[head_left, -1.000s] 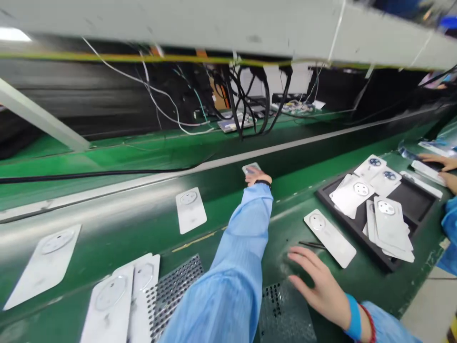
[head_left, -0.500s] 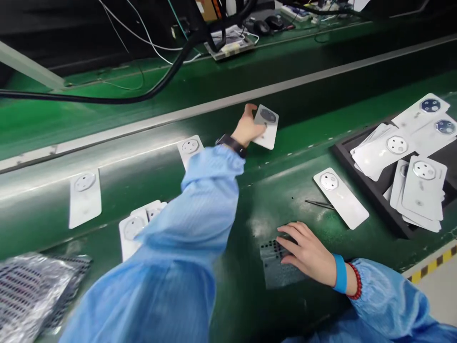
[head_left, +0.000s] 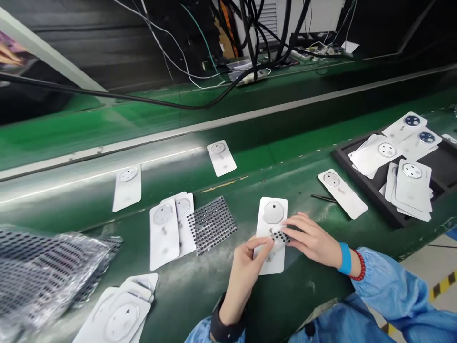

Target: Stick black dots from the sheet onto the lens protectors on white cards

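Note:
A white phone back cover [head_left: 274, 262] with a round camera ring lies upright before me on the green bench. My right hand [head_left: 310, 238] is closed on a small clear sheet of black dot stickers [head_left: 280, 237], held over the cover's middle. At that sheet's left edge, my left hand [head_left: 248, 262] pinches thumb and forefinger together. Whatever sits between those fingertips is too small to make out. To the left, two more covers [head_left: 164, 238] overlap beside a larger dotted sheet [head_left: 216, 224]. Right of my hands lies a single cover [head_left: 342, 193], touching dark tweezers [head_left: 323, 197].
A black tray [head_left: 371, 200] at right holds several covers [head_left: 414, 186]. Two covers [head_left: 221, 159] [head_left: 127, 189] rest on the conveyor belt [head_left: 171, 174] behind. At lower left are stacked covers [head_left: 121, 319] and crinkled plastic packs [head_left: 53, 271]. Black cables [head_left: 200, 105] hang across the back.
My left hand has come back from above the belt, where it held a cover; one now lies before me. My right hand has lifted dot stickers over it. The view has shifted.

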Demonstrator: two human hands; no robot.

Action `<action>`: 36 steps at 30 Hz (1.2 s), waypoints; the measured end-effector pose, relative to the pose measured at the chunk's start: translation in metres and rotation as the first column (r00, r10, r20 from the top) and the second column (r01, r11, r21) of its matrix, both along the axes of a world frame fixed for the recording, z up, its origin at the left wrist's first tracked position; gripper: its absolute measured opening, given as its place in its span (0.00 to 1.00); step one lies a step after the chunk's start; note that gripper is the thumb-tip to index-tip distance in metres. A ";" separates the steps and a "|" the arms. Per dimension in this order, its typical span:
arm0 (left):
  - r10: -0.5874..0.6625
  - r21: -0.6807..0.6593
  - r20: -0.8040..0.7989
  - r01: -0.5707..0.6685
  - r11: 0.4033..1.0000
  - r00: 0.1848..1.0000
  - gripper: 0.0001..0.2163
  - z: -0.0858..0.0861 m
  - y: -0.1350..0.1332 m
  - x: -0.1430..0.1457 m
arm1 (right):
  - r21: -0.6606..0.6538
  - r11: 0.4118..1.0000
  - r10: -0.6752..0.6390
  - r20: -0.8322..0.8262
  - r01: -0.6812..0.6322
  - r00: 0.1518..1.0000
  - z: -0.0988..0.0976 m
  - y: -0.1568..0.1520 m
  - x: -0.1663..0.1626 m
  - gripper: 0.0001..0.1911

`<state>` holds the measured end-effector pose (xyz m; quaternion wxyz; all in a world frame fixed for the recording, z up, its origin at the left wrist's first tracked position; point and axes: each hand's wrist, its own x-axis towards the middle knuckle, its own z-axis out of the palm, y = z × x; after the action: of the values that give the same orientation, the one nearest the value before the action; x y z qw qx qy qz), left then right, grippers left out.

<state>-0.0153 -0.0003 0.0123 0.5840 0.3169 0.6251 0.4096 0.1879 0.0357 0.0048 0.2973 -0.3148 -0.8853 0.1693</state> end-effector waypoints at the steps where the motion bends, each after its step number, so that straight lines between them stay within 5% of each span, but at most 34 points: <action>1: 0.018 0.000 0.000 -0.018 1.000 1.000 0.15 -0.001 -0.001 0.001 | -0.021 1.000 0.012 -0.012 -0.012 1.000 0.003 -0.001 -0.002 0.14; 8: 0.038 0.013 0.103 -0.040 0.999 0.994 0.12 0.000 -0.011 0.003 | -0.134 0.991 -0.016 -0.272 -0.022 0.962 0.006 -0.005 -0.031 0.11; 16: 0.014 -0.054 0.214 -0.003 0.999 0.977 0.13 0.001 -0.011 0.000 | -0.030 0.998 0.055 -0.140 -0.059 0.989 -0.013 -0.006 -0.037 0.10; 25: 0.045 -0.027 0.118 -0.042 0.999 0.992 0.12 -0.006 -0.013 0.003 | -0.125 0.991 0.029 -0.146 -0.047 0.989 -0.016 -0.004 -0.039 0.08; 36: 0.020 0.028 0.011 -0.020 0.999 1.000 0.14 -0.012 -0.008 -0.002 | -0.073 0.995 0.062 -0.069 -0.067 0.996 -0.024 -0.006 -0.041 0.09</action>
<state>-0.0170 -0.0082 0.0002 0.5787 0.3166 0.6192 0.4260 0.1466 0.0296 -0.0189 0.3089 -0.2913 -0.8776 0.2226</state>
